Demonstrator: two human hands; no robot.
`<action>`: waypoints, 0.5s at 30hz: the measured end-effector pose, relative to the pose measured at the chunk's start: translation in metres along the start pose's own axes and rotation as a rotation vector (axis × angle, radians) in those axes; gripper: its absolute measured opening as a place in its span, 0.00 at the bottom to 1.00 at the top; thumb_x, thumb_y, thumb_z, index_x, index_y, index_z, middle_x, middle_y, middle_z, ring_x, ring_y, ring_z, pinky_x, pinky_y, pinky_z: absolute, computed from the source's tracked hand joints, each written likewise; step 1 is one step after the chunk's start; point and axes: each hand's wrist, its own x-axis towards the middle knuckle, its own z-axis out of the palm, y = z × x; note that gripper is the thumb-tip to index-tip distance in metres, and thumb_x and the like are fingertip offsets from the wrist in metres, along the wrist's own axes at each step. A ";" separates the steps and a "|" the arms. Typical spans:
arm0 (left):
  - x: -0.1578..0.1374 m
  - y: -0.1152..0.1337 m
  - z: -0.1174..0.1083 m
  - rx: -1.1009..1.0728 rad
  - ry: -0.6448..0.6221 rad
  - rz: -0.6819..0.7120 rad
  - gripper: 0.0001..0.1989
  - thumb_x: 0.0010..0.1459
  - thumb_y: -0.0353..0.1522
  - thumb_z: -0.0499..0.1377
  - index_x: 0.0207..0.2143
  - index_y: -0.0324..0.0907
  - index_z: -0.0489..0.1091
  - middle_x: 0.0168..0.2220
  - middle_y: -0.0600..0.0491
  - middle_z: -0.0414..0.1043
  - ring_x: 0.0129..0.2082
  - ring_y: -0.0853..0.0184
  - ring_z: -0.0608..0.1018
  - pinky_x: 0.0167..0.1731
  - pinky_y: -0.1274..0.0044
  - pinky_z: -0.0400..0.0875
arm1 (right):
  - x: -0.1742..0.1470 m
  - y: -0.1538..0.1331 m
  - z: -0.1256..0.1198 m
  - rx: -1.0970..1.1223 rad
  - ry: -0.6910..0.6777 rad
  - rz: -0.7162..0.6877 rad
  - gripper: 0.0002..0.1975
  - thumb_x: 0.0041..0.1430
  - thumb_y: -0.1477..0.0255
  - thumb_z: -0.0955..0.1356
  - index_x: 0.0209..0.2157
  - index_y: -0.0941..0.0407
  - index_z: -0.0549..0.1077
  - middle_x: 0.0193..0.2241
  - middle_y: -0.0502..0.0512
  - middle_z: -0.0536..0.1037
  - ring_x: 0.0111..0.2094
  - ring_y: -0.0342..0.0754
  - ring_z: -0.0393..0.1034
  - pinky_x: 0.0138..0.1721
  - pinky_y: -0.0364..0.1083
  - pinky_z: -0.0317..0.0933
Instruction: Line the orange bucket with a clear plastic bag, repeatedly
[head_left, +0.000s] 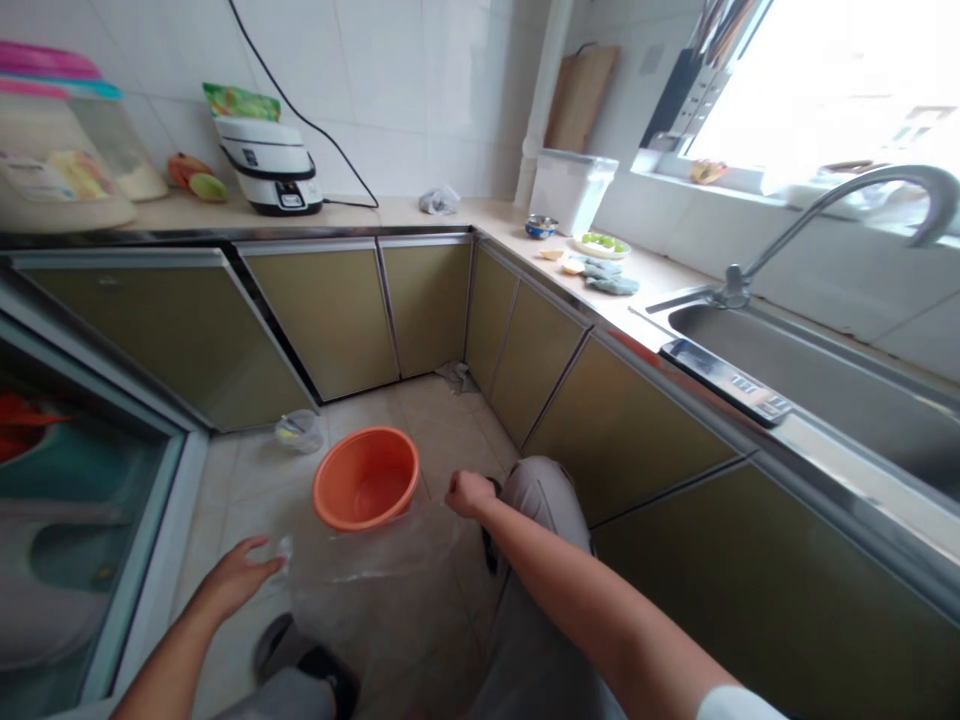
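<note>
A clear plastic bag [375,548] is stretched out above the floor between my two hands. My left hand [234,580] is at the bag's left corner, its thumb and forefinger around the bunched edge with a small gap showing between them. At the other end, my right hand [471,494] is closed in a fist on the bag, near my knee. Just beyond the bag, an orange plastic basin [367,480] stands upright on the tiled floor, and neither hand touches it. The bag's lower part is hard to make out against the floor.
A small clear container [298,430] sits on the floor behind the basin. Low cabinets [322,310] close in the corner, with a crumpled cloth [456,377] at their foot. On the right counter lie a phone-like dark device [724,380] and a sink [817,370]. A glass door [82,520] stands at left.
</note>
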 end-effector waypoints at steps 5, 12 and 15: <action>-0.017 0.015 -0.009 0.088 0.138 0.094 0.25 0.46 0.42 0.64 0.46 0.38 0.76 0.28 0.52 0.75 0.27 0.59 0.78 0.32 0.72 0.70 | 0.004 0.000 -0.017 0.169 0.124 -0.001 0.12 0.61 0.67 0.69 0.45 0.52 0.80 0.45 0.58 0.84 0.46 0.54 0.78 0.39 0.45 0.64; -0.042 0.014 0.000 -0.079 0.015 0.397 0.28 0.56 0.45 0.59 0.55 0.37 0.76 0.23 0.60 0.64 0.22 0.68 0.67 0.25 0.77 0.61 | -0.010 0.012 -0.030 0.321 0.229 -0.339 0.13 0.64 0.68 0.67 0.47 0.56 0.78 0.33 0.53 0.82 0.35 0.48 0.74 0.36 0.44 0.59; -0.052 0.016 0.002 -0.097 0.003 0.424 0.26 0.57 0.44 0.60 0.53 0.38 0.77 0.24 0.60 0.64 0.23 0.68 0.67 0.27 0.77 0.61 | -0.018 0.013 -0.035 0.303 0.204 -0.372 0.13 0.63 0.67 0.67 0.46 0.55 0.78 0.32 0.53 0.81 0.33 0.48 0.73 0.35 0.44 0.58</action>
